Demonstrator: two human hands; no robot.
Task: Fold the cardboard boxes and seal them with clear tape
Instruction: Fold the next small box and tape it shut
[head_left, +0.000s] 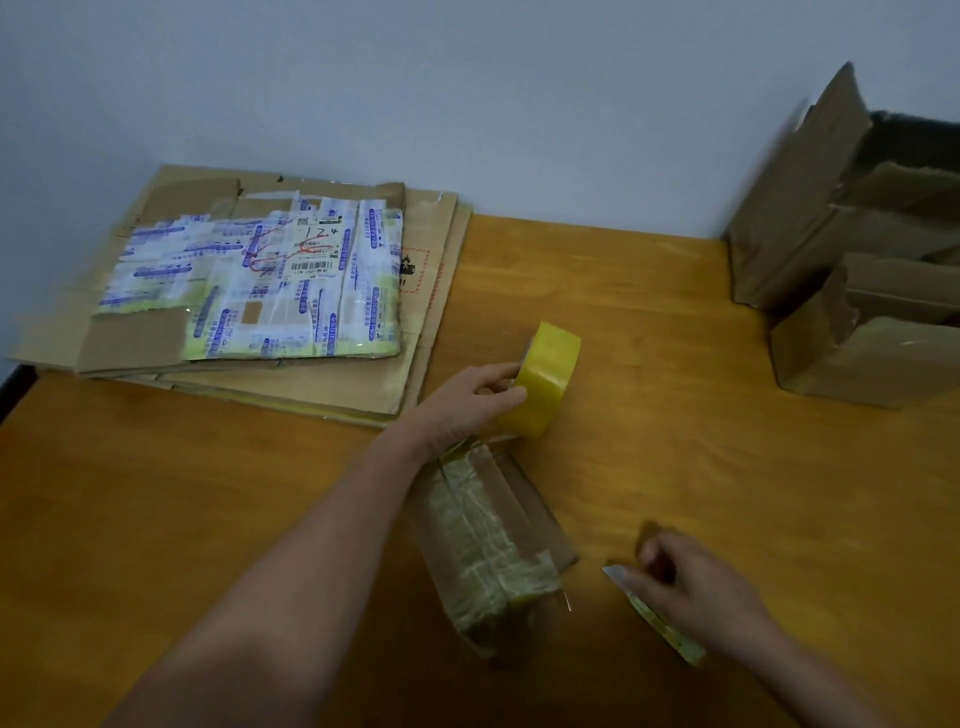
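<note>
A small folded cardboard box (493, 540), its top wrapped in tape, lies on the wooden table (701, 415) in front of me. Just beyond it my left hand (467, 400) grips a yellow roll of tape (545, 379), held on edge above the table. A strip of tape seems to run from the roll down to the box. To the right of the box my right hand (696, 587) holds a utility knife (649, 608), its blade pointing toward the box.
A stack of flattened cardboard boxes (249, 291), the top one covered in printed tape and a label, lies at the far left against the wall. Several folded boxes (852, 260) stand at the right edge.
</note>
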